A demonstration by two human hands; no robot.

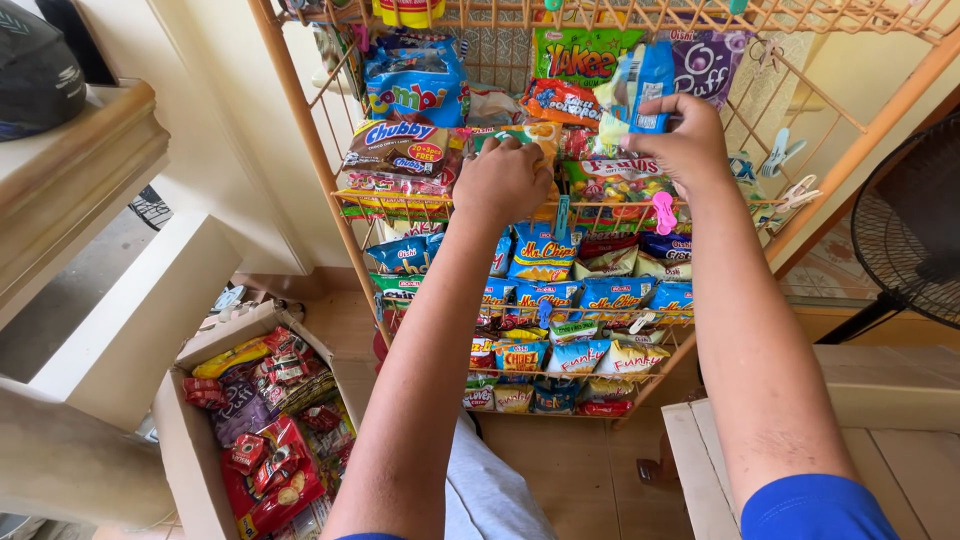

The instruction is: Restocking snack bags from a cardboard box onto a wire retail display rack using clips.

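Closing right hand [685, 140] grip on blue packet [652, 85], left hand [502, 180] gripping orange packet [541, 135]

The wire rack [335, 190] is orange. At twelve o'clock hang a green bag [583, 55] and a purple bag [708, 62]. The fan [915, 225] at three o'clock is black. The cardboard box [190, 450] at seven o'clock holds red packets [272, 475].
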